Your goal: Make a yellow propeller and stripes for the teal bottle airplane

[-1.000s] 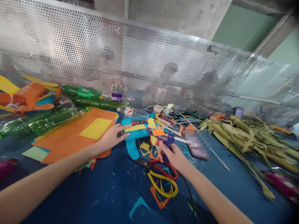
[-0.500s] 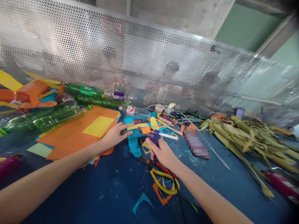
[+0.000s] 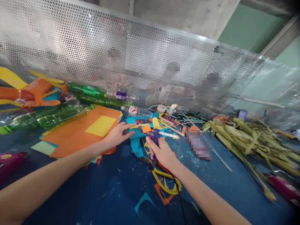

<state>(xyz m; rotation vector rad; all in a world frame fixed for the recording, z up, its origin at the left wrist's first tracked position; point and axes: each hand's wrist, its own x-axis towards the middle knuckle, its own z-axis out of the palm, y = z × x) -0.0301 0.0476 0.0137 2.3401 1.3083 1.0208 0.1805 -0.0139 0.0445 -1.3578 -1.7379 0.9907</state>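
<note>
My right hand (image 3: 161, 151) is closed round the handle of a dark blue glue gun (image 3: 155, 135). A white glue stick (image 3: 170, 135) sticks out of its back, and its front end points left. My left hand (image 3: 120, 134) has thumb and fingers round the left side of a blue paper model (image 3: 137, 147) with yellow and orange parts. The glue gun's front lies over this model; whether the tip touches it I cannot tell. Below my right hand lie scissors with yellow handles (image 3: 167, 185), beside the gun's black cord (image 3: 179, 200).
Orange paper sheets (image 3: 70, 137) lie left of my left hand, with green plastic bottles (image 3: 63, 117) behind. An orange and yellow paper model (image 3: 35, 90) stands far left. Corn husks (image 3: 248, 137) are heaped right. A perforated metal screen (image 3: 145, 53) borders the back. Blue scraps (image 3: 145, 200) lie in front.
The view has shifted slightly, so everything sits a little further right. Both hands keep nearly the same pose, with the glue gun still at the blue paper model.
</note>
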